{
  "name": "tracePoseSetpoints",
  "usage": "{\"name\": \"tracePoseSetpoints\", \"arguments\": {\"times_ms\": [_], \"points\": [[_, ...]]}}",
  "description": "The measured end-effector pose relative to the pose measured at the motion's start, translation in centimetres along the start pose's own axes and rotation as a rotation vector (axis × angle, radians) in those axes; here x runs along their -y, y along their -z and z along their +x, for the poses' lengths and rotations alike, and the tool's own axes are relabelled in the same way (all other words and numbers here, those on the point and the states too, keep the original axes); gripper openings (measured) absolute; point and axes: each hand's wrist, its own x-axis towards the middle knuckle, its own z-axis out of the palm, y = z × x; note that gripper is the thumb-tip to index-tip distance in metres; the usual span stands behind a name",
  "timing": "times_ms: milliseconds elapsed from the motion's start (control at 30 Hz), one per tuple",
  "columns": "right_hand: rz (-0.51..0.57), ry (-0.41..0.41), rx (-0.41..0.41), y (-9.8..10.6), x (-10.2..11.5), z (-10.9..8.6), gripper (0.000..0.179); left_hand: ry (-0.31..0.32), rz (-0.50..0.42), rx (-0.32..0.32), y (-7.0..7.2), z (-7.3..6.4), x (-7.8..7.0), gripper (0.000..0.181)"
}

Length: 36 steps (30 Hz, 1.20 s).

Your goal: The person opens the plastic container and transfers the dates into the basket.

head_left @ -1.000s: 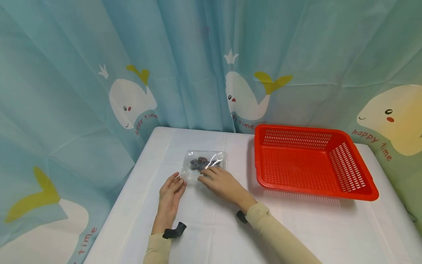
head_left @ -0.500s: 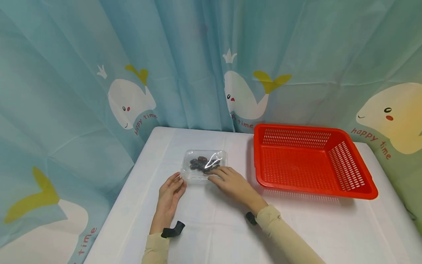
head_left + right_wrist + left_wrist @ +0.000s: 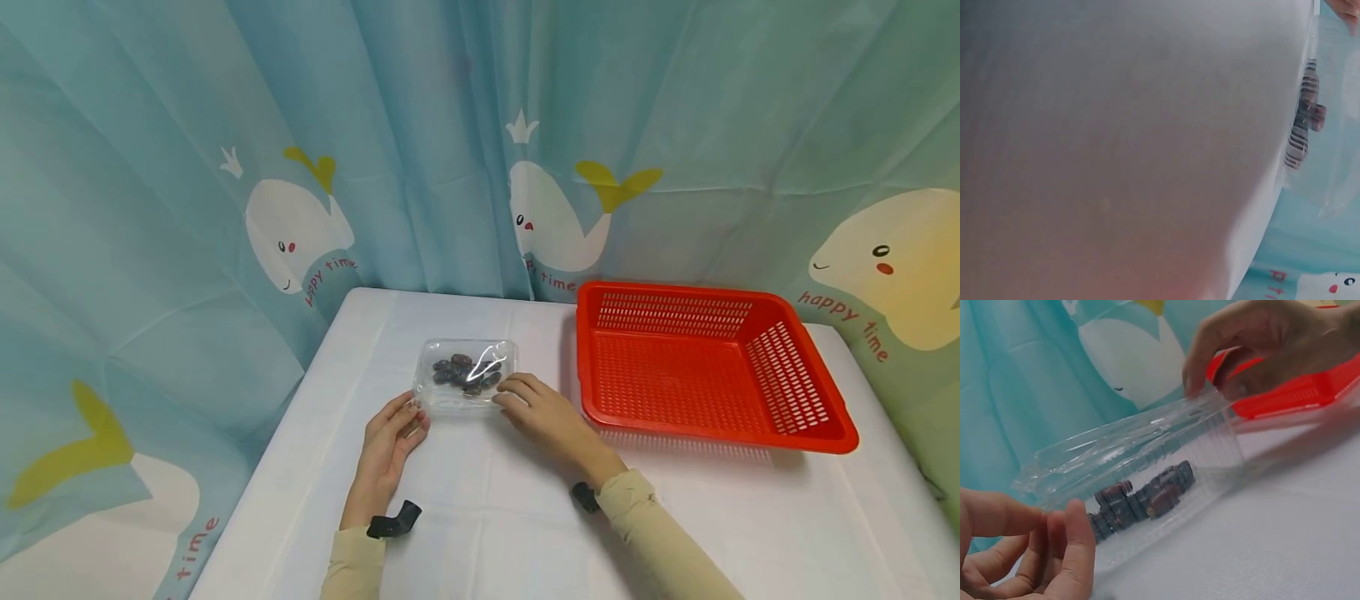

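A clear plastic box [image 3: 465,402] with a lid stands on the white table, with several dark brown, date-like fruits [image 3: 1141,500] inside. At its front left corner, my left hand [image 3: 388,442] pinches the rim between thumb and fingers. My right hand [image 3: 547,417] is at the front right corner, thumb and fingertips on the lid's edge, as the left wrist view shows. In the right wrist view the box [image 3: 1329,162] appears side-on at the right edge, and my right hand is out of sight there.
A red plastic basket [image 3: 588,367] with slotted walls stands to the right of the box. Behind the white-covered table [image 3: 450,517] hangs a blue-green curtain [image 3: 420,167] with whale prints.
My right hand has slid rightward along the box's front edge to its right corner, uncovering more of the fruits. My left hand has stayed at the left corner.
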Motion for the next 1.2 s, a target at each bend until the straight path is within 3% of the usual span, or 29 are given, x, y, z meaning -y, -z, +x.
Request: {"name": "tracePoseSetpoints", "arguments": {"times_ms": [567,767,967,1200], "points": [[0.095,0.018,-0.042,0.42,-1.00,-0.76,0.017,0.004,-0.019,-0.008,0.00,0.28,-0.35,0.045],[0.068,0.023,-0.035,0.58,-0.99,-0.65,0.016,-0.002,-0.017,0.003,0.02,0.42,-0.38,0.046],[-0.023,0.027,0.004,0.58,-0.79,-0.35,0.009,0.003,-0.013,0.002,0.04,0.55,-0.40,0.046],[-0.103,0.014,0.000,0.29,-0.62,-0.12,0.016,-0.001,-0.010,0.001,0.02,0.56,-0.38,0.048]]}}
